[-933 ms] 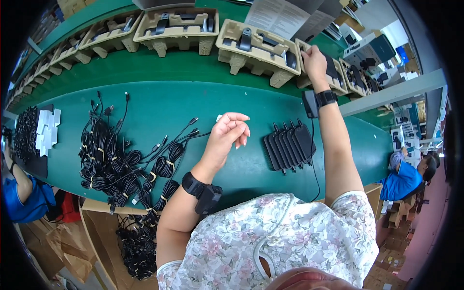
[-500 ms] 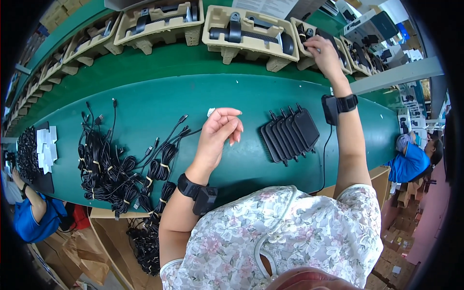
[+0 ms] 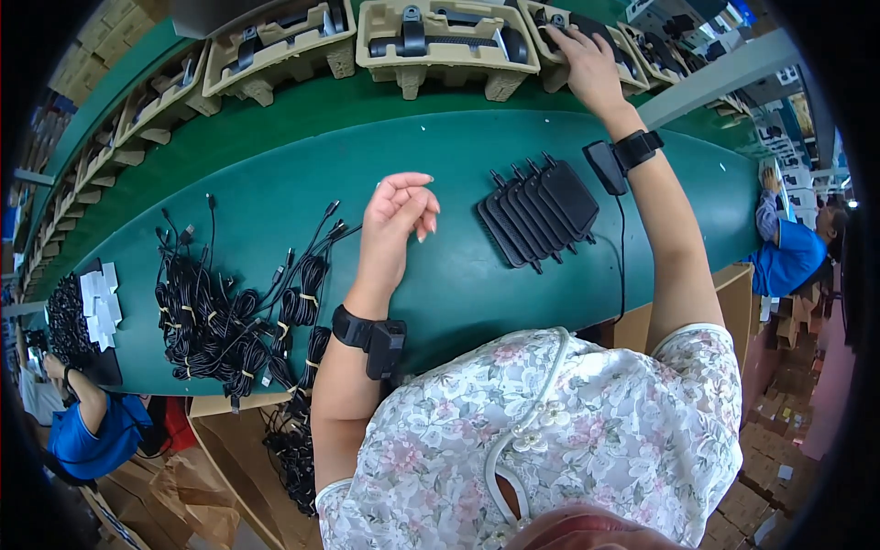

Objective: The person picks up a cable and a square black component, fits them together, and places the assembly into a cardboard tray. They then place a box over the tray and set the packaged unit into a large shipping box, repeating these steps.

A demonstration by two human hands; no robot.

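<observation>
My right hand [image 3: 587, 62] reaches to the back right, over a tan molded tray [image 3: 553, 77]. Its fingers are stretched out and apart, touching the dark parts [image 3: 600, 32] in that tray; what lies under the fingertips is hidden. My left hand [image 3: 398, 213] hovers over the green table with loosely bent fingers, and I see nothing in its grasp. Beside its wrist runs a black cable [image 3: 341, 233] from a bundled pile [image 3: 206, 316] on the left. Between my hands lies a row of flat black plates with short prongs [image 3: 539, 213].
More tan trays [image 3: 449, 66] with black parts line the raised back ledge. A grey post [image 3: 724, 78] slants in at the right. White pieces [image 3: 101, 302] lie far left. Co-workers in blue sit at the left [image 3: 96, 440] and right [image 3: 790, 257]. An open carton [image 3: 229, 458] stands below the table edge.
The whole view has shifted, so the table and trays appear higher and further left. My right hand's fingers have gone from bent together to spread over the tray's parts. The left hand hardly differs.
</observation>
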